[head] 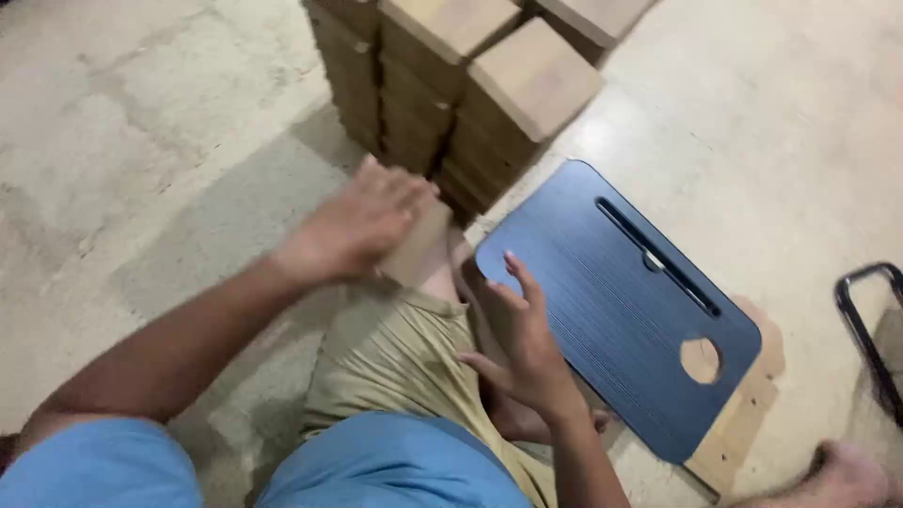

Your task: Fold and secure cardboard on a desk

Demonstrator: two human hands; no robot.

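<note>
Left hand point(353, 226) closed on small tan wooden board point(419, 246), held above knee, near stacked tan wooden boards point(470, 85). Right hand point(527, 348) open, fingertips touching edge of dark blue slotted rectangular panel point(616, 301) on concrete floor point(141, 141). Board looks stiff, light, likely smooth; hold by edges.

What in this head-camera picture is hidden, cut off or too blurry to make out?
- Left hand: motion-blurred; its grip on the wooden piece is unclear.
- Stacks of wooden boards: tops cut by the upper edge.
- Black metal frame: cut by the right edge.
- Board under the blue panel: mostly covered.
- Right hand: open, touching the panel's edge.
</note>
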